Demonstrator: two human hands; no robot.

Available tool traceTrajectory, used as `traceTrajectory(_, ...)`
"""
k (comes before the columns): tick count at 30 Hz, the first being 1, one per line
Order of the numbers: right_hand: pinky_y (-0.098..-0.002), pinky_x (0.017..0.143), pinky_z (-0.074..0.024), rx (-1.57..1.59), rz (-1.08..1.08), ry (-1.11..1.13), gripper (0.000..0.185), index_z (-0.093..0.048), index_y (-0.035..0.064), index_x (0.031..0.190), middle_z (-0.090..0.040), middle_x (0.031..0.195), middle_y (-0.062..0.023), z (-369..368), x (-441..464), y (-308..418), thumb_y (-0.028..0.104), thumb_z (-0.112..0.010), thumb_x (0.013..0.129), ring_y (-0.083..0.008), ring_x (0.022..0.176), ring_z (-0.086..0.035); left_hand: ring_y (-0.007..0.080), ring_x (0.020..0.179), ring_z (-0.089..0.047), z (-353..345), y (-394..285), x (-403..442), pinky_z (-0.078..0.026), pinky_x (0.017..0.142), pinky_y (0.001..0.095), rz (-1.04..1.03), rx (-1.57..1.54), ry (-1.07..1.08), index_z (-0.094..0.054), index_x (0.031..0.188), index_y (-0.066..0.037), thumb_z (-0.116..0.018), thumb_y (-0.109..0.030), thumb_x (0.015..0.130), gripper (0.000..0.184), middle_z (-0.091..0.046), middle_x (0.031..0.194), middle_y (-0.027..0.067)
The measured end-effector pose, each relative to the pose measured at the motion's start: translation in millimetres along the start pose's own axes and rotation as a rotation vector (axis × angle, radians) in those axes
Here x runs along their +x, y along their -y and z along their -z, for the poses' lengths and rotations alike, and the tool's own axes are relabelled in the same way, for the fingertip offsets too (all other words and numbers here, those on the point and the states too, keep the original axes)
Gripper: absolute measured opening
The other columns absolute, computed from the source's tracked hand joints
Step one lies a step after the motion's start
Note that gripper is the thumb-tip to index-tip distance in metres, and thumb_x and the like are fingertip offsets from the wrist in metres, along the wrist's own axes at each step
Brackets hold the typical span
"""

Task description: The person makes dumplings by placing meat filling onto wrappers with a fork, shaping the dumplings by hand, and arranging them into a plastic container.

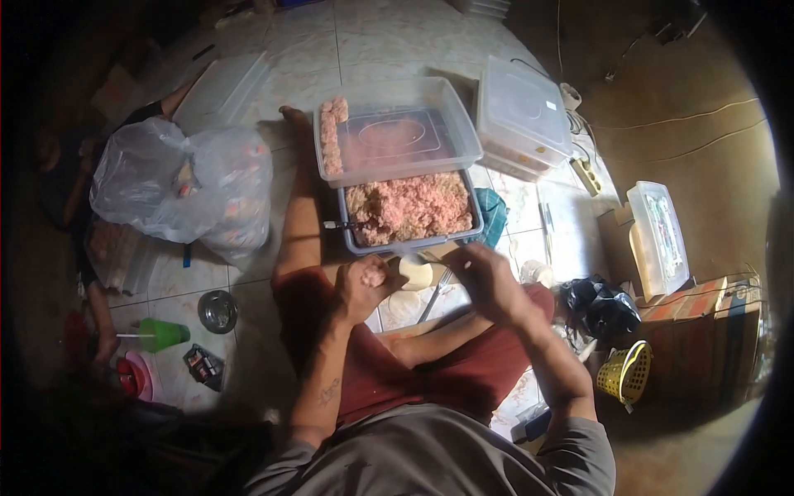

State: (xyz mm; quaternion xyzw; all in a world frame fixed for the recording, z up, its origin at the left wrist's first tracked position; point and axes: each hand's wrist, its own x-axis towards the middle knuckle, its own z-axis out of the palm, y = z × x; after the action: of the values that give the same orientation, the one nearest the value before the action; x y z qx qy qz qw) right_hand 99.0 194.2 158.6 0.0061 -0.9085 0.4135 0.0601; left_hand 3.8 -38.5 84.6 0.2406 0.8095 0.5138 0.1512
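My left hand [361, 289] is closed around a small lump of pink, minced-looking mixture [374, 276], in front of my lap. To its right my right hand [490, 279] is raised with its fingers pinched together; what they hold is too small and blurred to make out. Just beyond both hands, a grey tub [351, 240] is heaped with the same pink, crumbly mixture [409, 207]. A clear plastic box [455, 124] rests at the tub's far edge, with a row of pink lumps [331, 145] along its left side. Between my hands a pale round thing [416, 274] shows.
Left stands a large clear plastic bag [178, 186] of packed items, with another person's arm [101, 318] near a green cup [165, 334]. A glass ashtray [217, 312] lies nearby. Lidded boxes [523, 107], a black bag [597, 304] and a yellow basket [624, 372] are right.
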Motion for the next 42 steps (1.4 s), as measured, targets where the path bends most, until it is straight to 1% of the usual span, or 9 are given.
traceTrajectory(2,-0.0483,0.081,-0.0528,-0.033,0.078,0.063,0.021,-0.066,-0.0018,0.109,-0.066,0.104,-0.0263,-29.1,-13.7,9.9,0.002,-0.06,0.089,-0.0459,0.096,-0.064,0.0073,0.068,-0.058,-13.8,25.4,9.0,-0.049,0.063,0.0271,-0.313,0.023,0.003,-0.064,0.085,-0.003,-0.086,-0.006,0.075,0.024,-0.067,0.077,-0.0015)
traceTrajectory(8,-0.0467,0.071,-0.05,-0.315,-0.045,-0.205,0.01,-0.065,-0.0004,0.095,-0.062,0.087,-0.0203,18.1,6.9,-9.0,0.003,-0.056,0.094,-0.0399,0.082,-0.064,0.004,0.075,-0.058,5.7,38.8,-2.4,-0.049,0.065,0.0218,-0.1,-0.791,0.015,-0.061,0.089,-0.004,-0.092,-0.01,0.073,0.036,-0.064,0.081,-0.0004)
traceTrajectory(11,-0.0501,0.071,-0.056,-0.64,-0.308,-0.084,0.013,-0.063,0.0,0.096,-0.068,0.086,-0.0242,-1.5,50.4,-108.4,0.011,-0.058,0.091,-0.0418,0.08,-0.07,0.0052,0.074,-0.058,10.5,46.1,5.3,-0.048,0.063,0.0211,-0.113,-0.136,0.188,-0.06,0.091,-0.005,-0.094,-0.015,0.071,0.04,-0.064,0.083,0.0015)
traceTrajectory(14,-0.0513,0.07,-0.0559,-0.707,-0.134,0.099,0.016,-0.063,-0.0011,0.094,-0.07,0.081,-0.0237,-18.2,82.7,-133.4,0.014,-0.06,0.089,-0.0423,0.077,-0.071,0.0054,0.087,-0.056,-7.2,22.0,6.6,-0.048,0.075,0.0241,-0.05,-0.428,0.098,-0.059,0.103,-0.005,-0.095,-0.022,0.071,0.05,-0.064,0.096,0.0027)
traceTrajectory(18,-0.0539,0.091,-0.0463,-0.873,-0.125,0.201,0.015,-0.064,0.0018,0.098,-0.062,0.122,-0.0244,-4.8,97.9,-84.5,0.013,-0.054,0.094,-0.0406,0.111,-0.061,0.0149,0.106,-0.052,-2.9,15.4,17.0,-0.041,0.101,0.0288,-0.099,-0.818,0.046,-0.049,0.131,0.006,-0.08,-0.029,0.09,0.062,-0.055,0.109,0.0065)
traceTrajectory(22,-0.0417,0.089,-0.0555,-0.032,-0.053,0.087,0.051,-0.057,-0.0004,0.136,-0.062,0.126,-0.0255,-6.0,115.8,32.1,0.022,-0.07,0.092,-0.04,0.106,-0.067,0.0232,0.124,-0.056,26.3,-8.8,41.8,-0.044,0.106,0.0357,-0.148,-0.801,-0.024,-0.036,0.148,0.009,-0.073,-0.035,0.095,0.078,-0.056,0.135,0.0174)
traceTrajectory(28,-0.0405,0.081,-0.0565,-0.148,0.327,0.045,0.047,-0.059,-0.002,0.125,-0.068,0.11,-0.022,-51.8,196.7,32.0,0.016,-0.075,0.085,-0.0358,0.098,-0.071,0.0268,0.126,-0.057,73.9,-7.9,86.7,-0.05,0.102,0.0389,-0.265,-0.663,-0.245,-0.028,0.152,0.006,-0.058,-0.037,0.103,0.071,-0.052,0.143,0.0217)
traceTrajectory(30,-0.046,0.08,-0.0543,-0.178,0.368,-0.131,0.027,-0.063,-0.0053,0.095,-0.066,0.1,-0.025,-61.6,240.8,18.2,0.01,-0.076,0.076,-0.0428,0.089,-0.066,0.0236,0.111,-0.064,83.6,26.8,95.3,-0.053,0.094,0.036,-0.244,-0.746,-0.472,-0.038,0.147,-0.003,-0.055,-0.029,0.105,0.053,-0.055,0.138,0.0215)
traceTrajectory(42,-0.0512,0.082,-0.0499,-0.01,0.06,-0.158,0.044,-0.042,-0.0066,0.111,-0.061,0.1,-0.0289,-173.6,395.6,-105.0,-0.001,-0.069,0.077,-0.0482,0.093,-0.061,0.0126,0.076,-0.058,72.6,126.8,97.5,-0.046,0.064,0.0272,-0.014,-1.248,-0.639,-0.058,0.127,-0.006,-0.055,-0.038,0.103,0.04,-0.065,0.096,0.0072)
